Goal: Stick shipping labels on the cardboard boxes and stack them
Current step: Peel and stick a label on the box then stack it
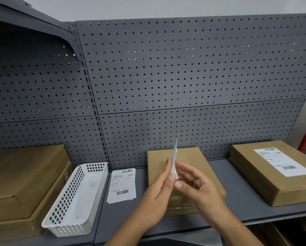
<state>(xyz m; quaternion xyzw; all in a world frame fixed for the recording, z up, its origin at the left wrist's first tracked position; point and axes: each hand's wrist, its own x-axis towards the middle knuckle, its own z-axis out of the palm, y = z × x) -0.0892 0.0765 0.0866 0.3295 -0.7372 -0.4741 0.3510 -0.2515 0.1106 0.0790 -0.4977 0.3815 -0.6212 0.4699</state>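
1. We see a shipping label (174,159) held upright, edge-on to the camera, between both hands, over the middle box (193,157)
2. Left hand (157,189): thumb and nearly straight fingers pinch the label's lower part
3. Right hand (200,187): thumb and curled fingers pinch the label's bottom end from the other side
4. Middle box lies flat on the grey shelf (237,192), back edge at the pegboard (184,68)
5. Right box (265,176), well apart, has a stuck label (281,161) on top
6. We note loose labels (122,185) flat on the shelf just left of the middle box, then a white basket (77,201), then stacked boxes (24,174) far left
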